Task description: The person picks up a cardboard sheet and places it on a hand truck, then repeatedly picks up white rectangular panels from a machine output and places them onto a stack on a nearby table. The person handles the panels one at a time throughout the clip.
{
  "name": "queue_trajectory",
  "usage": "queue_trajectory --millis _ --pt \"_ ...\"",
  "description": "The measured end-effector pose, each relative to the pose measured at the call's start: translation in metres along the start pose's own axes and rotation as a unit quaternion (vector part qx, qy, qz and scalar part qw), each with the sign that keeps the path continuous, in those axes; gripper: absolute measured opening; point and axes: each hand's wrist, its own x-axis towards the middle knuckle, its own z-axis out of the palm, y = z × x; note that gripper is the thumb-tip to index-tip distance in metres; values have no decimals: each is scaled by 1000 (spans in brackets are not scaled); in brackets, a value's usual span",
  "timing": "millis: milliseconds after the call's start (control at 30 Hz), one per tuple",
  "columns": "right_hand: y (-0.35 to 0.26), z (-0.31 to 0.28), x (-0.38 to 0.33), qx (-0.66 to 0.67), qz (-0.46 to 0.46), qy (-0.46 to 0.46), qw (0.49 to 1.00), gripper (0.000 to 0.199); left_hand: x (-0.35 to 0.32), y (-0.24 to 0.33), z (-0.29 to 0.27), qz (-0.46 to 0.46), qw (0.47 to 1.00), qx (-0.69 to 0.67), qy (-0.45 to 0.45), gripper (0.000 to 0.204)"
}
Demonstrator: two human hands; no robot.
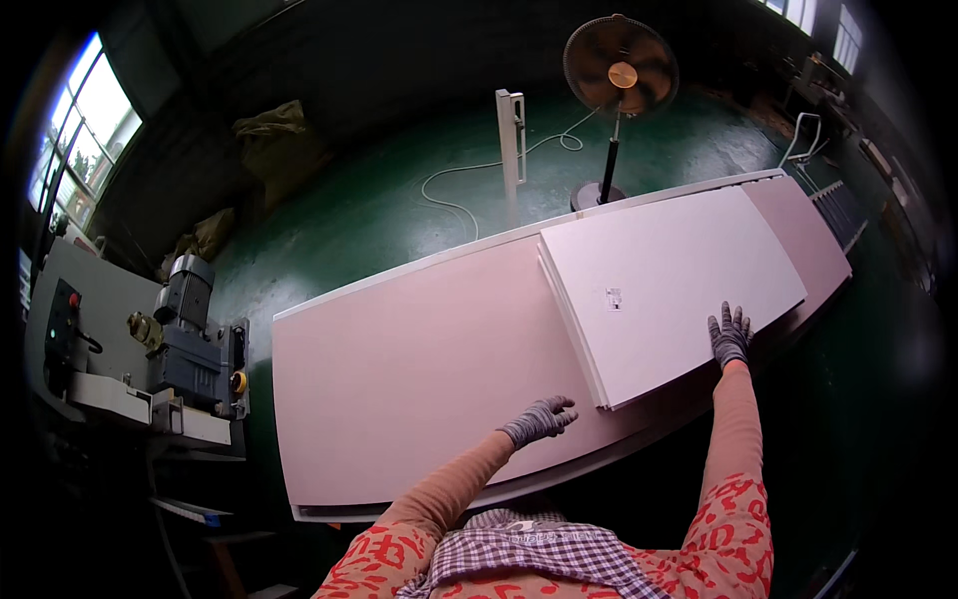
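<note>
Closest to me, my gloved left hand point(537, 419) hovered half-curled, holding nothing, near the small white rectangular panel's point(671, 290) corner; my right hand point(729, 336) pressed flat on its edge. Unevenly pushed, it might have slid off the large pale board stack point(419, 379).

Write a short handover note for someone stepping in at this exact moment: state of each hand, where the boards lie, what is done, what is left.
Left hand: gloved, open, fingers spread over the large pale board, just short of the smaller stack's near corner.
Right hand: gloved, flat on the near edge of the smaller white panel stack.
Done: the stack lies on the right part of the large board, set askew.
Left: it is not squared to the large board's edges; probably needs sliding or lifting.
</note>
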Motion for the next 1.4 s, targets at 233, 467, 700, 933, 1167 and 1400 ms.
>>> queue_trajectory --millis 233,467,700,933,1167,1400 --pt "-64 52 -114 -56 -12 71 996 60 -211 -215 -4 -171 951 -229 115 50" --pt "-234 137 -334 254 -363 79 893 49 -407 -400 -35 -234 615 -596 460 27" --pt "-465 76 -499 249 -702 -48 665 13 -525 -460 -27 -135 462 -628 612 18" --pt "-538 41 -635 299 -650 -294 634 10 -564 -497 13 -149 380 -658 633 16" --pt "-510 113 -620 170 -721 -257 620 11 -524 -524 66 -5 310 -741 595 12" --pt "-494 71 -619 241 -653 -369 616 19 -501 -507 95 17 326 -708 627 23"
